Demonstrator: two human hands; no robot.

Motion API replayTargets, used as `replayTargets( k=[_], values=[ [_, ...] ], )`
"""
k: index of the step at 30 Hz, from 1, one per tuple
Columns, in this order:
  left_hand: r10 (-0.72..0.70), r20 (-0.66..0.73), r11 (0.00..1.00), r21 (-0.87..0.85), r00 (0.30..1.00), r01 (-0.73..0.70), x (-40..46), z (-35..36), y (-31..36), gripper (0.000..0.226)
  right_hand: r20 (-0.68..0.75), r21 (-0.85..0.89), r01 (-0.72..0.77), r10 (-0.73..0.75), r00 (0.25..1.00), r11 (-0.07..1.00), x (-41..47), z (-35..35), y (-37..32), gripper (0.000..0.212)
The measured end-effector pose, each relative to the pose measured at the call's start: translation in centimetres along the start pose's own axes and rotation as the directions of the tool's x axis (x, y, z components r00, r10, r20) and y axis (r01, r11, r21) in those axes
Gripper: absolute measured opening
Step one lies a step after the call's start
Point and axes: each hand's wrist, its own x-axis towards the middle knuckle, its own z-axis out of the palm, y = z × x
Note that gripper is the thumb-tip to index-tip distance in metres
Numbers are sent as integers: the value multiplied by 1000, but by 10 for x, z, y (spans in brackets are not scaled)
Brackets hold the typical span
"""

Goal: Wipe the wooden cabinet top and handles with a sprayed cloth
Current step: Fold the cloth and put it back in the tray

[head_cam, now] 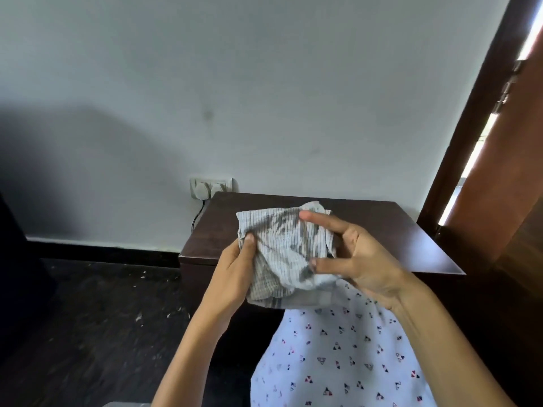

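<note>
Nearest to us hangs a white garment printed with small triangles, filling the lower middle of the view. Both forearms rise from the bottom edge toward the centre.

Our left hand grips the left side of the cloth, its thumb pressed into the fabric near the upper left corner and its fingers curled behind, where we cannot see them. Our right hand holds the right side of the same cloth: the thumb pushes into the lower folds, the index finger lies across the upper edge, and the other fingers are tucked behind. So both hands are pinching the cloth between them.

The cloth is pale with fine dark stripes, bunched and creased, with darker patches across its middle. It is held in the air, above the near edge of the wooden cabinet top, not touching it.

The cabinet is dark brown and stands against a pale wall. To its far left, a white socket plate carries plugs, with a black cable dropping down. At the right stands a brown wooden door. The floor at the left is dark and speckled.
</note>
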Motion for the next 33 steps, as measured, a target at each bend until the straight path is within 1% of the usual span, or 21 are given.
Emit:
replayTargets(
  k=[4, 7, 9, 10, 11, 12, 13, 14, 15, 16, 18, 19, 20, 21, 22, 24, 25, 26, 28, 30, 33],
  values=[
    [-202, 42, 976, -77, 978, 205, 0, -27, -13, 32, 92, -237, -98, 123, 988, 967, 17, 16, 15, 100],
    [-257, 123, 946, -168, 958, 276, -14, -50, -24, 23, 155, -351, -198, 265, 952, 915, 28, 39, 28, 126],
    [-270, 94, 931, -228, 958, 284, -25, -65, -37, 50, 191, -302, -257, 323, 927, 918, 34, 56, 41, 139],
    [-283, 53, 926, -243, 958, 288, -30, -73, -46, 62, 209, -207, -306, 348, 914, 929, 37, 67, 48, 142],
    [-298, -7, 924, -252, 954, 287, -34, -79, -55, 61, 211, -68, -375, 381, 900, 925, 40, 77, 57, 143],
    [-315, -58, 918, -274, 947, 288, -39, -85, -62, 49, 202, 104, -455, 429, 880, 885, 43, 88, 65, 143],
    [-339, -97, 906, -301, 936, 297, -44, -89, -68, 36, 193, 271, -538, 503, 843, 798, 47, 100, 75, 138],
    [-368, -130, 894, -321, 921, 313, -49, -93, -75, 31, 189, 394, -609, 588, 786, 688, 52, 111, 84, 125],
    [-387, -147, 885, -336, 910, 322, -54, -97, -81, 29, 193, 450, -668, 665, 721, 593, 54, 122, 94, 105],
    [-401, -156, 879, -342, 903, 332, -59, -101, -86, 27, 201, 453, -714, 719, 665, 534, 54, 132, 105, 87],
    [-424, -158, 867, -356, 892, 349, -66, -107, -92, 24, 224, 412, -773, 769, 599, 482, 49, 146, 121, 64],
    [-430, -163, 865, -355, 888, 354, -69, -110, -97, 24, 238, 401, -785, 774, 586, 471, 46, 151, 125, 58],
    [-432, -172, 867, -349, 885, 355, -71, -114, -101, 24, 255, 400, -789, 770, 585, 466, 43, 154, 128, 59],
    [-431, -192, 873, -336, 882, 354, -73, -117, -106, 26, 277, 402, -783, 752, 598, 474, 41, 156, 131, 65],
    [-431, -218, 879, -320, 876, 353, -74, -121, -111, 27, 291, 388, -768, 723, 626, 509, 39, 157, 132, 77],
    [-426, -276, 894, -271, 861, 356, -75, -125, -117, 25, 287, 264, -696, 635, 717, 667, 38, 160, 139, 98],
    [-426, -311, 898, -262, 849, 355, -76, -127, -121, 22, 289, 153, -636, 582, 761, 756, 39, 163, 142, 102],
    [-436, -348, 897, -243, 830, 370, -76, -128, -124, 21, 298, 49, -567, 530, 794, 822, 40, 166, 142, 99],
    [-447, -405, 894, -203, 797, 398, -77, -133, -130, 27, 335, -59, -474, 464, 820, 879, 42, 175, 143, 91],
    [-472, -450, 881, -202, 759, 428, -80, -143, -139, 34, 393, -75, -435, 427, 814, 897, 44, 186, 144, 83],
    [-527, -484, 849, -253, 699, 465, -85, -157, -143, 39, 473, -35, -470, 429, 770, 882, 48, 205, 149, 72]
  ],
)
